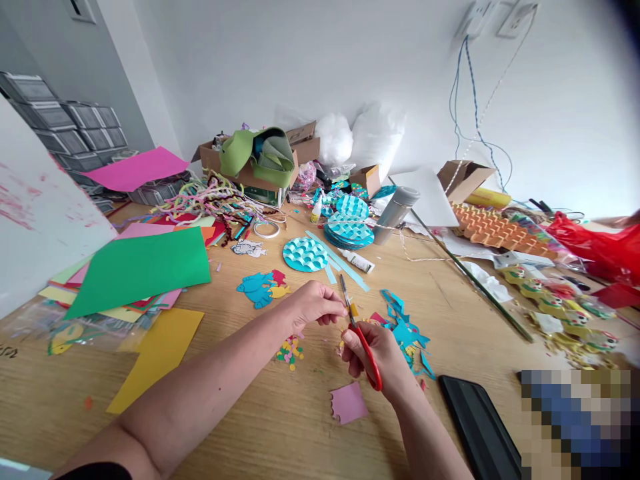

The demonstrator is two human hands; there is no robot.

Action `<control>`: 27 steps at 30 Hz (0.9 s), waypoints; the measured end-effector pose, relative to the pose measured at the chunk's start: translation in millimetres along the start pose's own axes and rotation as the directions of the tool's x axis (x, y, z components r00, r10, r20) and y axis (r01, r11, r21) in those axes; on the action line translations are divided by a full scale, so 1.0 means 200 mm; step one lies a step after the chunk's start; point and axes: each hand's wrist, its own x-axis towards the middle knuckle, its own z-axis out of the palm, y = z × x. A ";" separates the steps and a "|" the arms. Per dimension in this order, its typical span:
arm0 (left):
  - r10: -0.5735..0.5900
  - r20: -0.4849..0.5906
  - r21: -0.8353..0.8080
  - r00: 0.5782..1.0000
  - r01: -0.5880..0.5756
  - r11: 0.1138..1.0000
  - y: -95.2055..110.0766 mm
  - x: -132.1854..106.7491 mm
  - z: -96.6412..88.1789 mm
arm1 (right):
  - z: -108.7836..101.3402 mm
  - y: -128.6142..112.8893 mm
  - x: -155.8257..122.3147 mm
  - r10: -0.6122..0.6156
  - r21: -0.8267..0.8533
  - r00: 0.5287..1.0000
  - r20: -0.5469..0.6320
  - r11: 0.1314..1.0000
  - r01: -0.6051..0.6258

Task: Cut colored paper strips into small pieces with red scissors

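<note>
My right hand (pixel 367 350) is wrapped round the red handles of a pair of scissors (pixel 371 357), whose blades point away from me. Close beside the blades, my left hand (pixel 323 303) has thumb and fingers pinched together; what they hold is too small to make out. A bit of yellow paper (pixel 354 309) shows just by the blades and fingertips. Below the left hand lies a pile of small pink, yellow and green paper dots (pixel 290 352). A pink paper piece (pixel 349 403) with a scalloped edge lies nearer me. Blue paper scraps (pixel 404 333) spread beyond the right hand.
Cut-out paper fish (pixel 257 289) and a round blue scale-patterned piece (pixel 305 255) lie ahead. Green paper (pixel 145 267) tops a stack at left. A glue bottle (pixel 357 260), a grey tumbler (pixel 395 215) and a long stick (pixel 473 279) are farther off. A black phone (pixel 477 427) lies at right.
</note>
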 end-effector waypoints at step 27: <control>0.025 -0.020 0.027 0.999 -0.025 0.999 0.00 0.00 0.00 | 0.01 -0.01 -0.01 0.011 -0.003 1.000 -0.002 1.000 -0.011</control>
